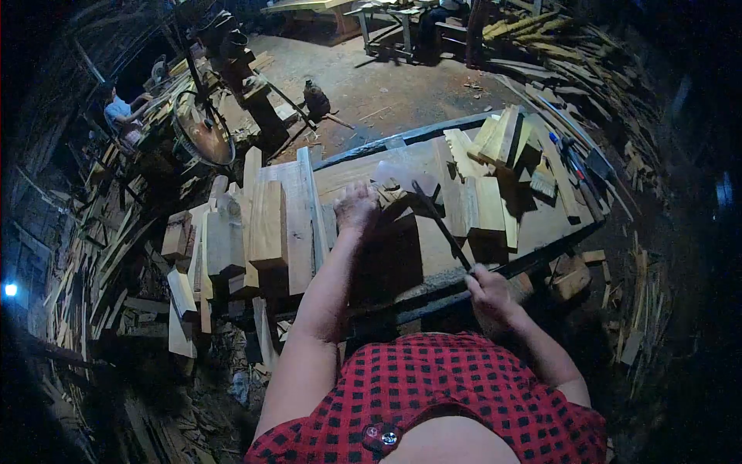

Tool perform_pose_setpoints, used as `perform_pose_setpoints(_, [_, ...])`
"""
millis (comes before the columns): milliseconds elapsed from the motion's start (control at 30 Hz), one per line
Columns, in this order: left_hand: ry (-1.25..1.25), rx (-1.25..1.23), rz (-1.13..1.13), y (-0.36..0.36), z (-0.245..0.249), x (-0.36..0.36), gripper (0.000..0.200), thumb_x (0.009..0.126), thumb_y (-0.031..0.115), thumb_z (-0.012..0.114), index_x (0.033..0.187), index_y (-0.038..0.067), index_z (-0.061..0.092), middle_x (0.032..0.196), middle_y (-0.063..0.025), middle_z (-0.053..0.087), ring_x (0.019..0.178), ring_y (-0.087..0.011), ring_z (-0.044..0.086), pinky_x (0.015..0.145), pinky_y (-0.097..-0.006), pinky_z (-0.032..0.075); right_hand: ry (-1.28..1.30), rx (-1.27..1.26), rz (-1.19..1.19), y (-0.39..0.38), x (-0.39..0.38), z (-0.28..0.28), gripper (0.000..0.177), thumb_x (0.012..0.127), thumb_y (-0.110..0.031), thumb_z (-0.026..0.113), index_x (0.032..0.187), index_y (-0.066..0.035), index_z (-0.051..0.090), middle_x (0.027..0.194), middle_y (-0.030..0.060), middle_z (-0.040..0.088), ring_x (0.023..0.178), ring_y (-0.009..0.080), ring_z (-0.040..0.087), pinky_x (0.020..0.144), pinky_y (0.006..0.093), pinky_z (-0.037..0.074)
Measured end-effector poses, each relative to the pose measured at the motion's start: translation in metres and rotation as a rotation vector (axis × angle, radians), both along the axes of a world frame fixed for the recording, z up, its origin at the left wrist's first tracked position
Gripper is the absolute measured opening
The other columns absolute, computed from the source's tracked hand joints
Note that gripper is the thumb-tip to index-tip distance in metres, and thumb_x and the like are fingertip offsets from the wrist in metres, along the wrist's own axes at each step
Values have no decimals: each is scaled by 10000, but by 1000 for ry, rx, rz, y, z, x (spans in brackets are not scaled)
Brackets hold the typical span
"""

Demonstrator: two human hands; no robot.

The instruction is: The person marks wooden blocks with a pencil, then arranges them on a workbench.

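Observation:
My left hand [357,207] is over the workbench [348,182], its fingers curled at the near-left side of a small wooden block [396,210]. The fingertips are partly hidden, but the hand appears to grip this block. My right hand [492,295] is closed around the near end of a long, dark, bar-like tool [444,226]. The tool slants up and left, and its far end is close to the block and a pale flat piece [394,173]. Whether that end bears a head is hard to make out.
Thick timber pieces [267,224] lie at the bench's left, and more cut blocks [484,205] are stacked on its right. A brush [543,182] lies near the right edge. Behind stand a large wheel [204,131] and a person in a blue shirt [120,114]. Scrap wood [100,271] covers the floor.

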State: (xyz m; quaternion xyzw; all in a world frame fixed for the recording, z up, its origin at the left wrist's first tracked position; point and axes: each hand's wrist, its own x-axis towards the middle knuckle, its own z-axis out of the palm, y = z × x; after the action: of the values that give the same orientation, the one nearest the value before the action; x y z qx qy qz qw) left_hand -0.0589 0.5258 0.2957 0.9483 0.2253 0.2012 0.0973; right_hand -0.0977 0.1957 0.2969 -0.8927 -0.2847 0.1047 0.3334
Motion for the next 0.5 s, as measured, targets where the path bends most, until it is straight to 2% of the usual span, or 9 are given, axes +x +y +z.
perform_pose_setpoints(67, [34, 9, 1, -3, 6, -1, 309, 811, 356, 414, 906, 84, 525, 913, -130, 552, 866, -312, 541, 744, -467, 416, -88, 58, 0, 21, 10, 23, 200, 837, -246, 469, 869, -54, 517, 699, 213, 572, 699, 378, 576, 602, 478, 435])
perform_pose_setpoints(200, [49, 14, -13, 1, 4, 0, 314, 806, 360, 424, 917, 83, 520, 925, -134, 551, 877, -312, 538, 751, -459, 419, -79, 26, 43, 72, 33, 41, 208, 842, -235, 467, 886, -40, 524, 698, 193, 582, 679, 376, 579, 585, 465, 444])
perform_pose_setpoints(267, [62, 66, -18, 5, -2, 2, 320, 796, 366, 443, 916, 79, 515, 925, -131, 551, 874, -313, 537, 748, -447, 423, -372, 142, 93, 96, 45, 36, 205, 839, -236, 470, 857, -37, 517, 682, 181, 588, 639, 382, 580, 565, 443, 463])
perform_pose_setpoints(400, [107, 54, 4, 0, 4, 2, 319, 787, 368, 459, 911, 78, 513, 923, -129, 551, 872, -309, 538, 745, -439, 427, -302, 16, 114, 122, 54, 38, 178, 831, -220, 471, 815, -46, 504, 650, 165, 586, 611, 369, 586, 545, 423, 477])
perform_pose_setpoints(467, [71, 51, -8, 1, 4, 2, 323, 784, 378, 466, 900, 81, 516, 928, -127, 551, 876, -305, 538, 744, -440, 427, -226, -25, 119, 131, 59, 32, 187, 843, -230, 449, 859, -45, 467, 672, 195, 578, 683, 375, 585, 615, 478, 456])
perform_pose_setpoints(500, [75, 52, -6, 2, 2, 2, 323, 784, 378, 466, 900, 81, 516, 928, -127, 551, 876, -305, 538, 744, -440, 427, -222, -24, 121, 133, 61, 29, 187, 843, -230, 449, 859, -45, 467, 672, 195, 578, 683, 375, 585, 615, 478, 456])
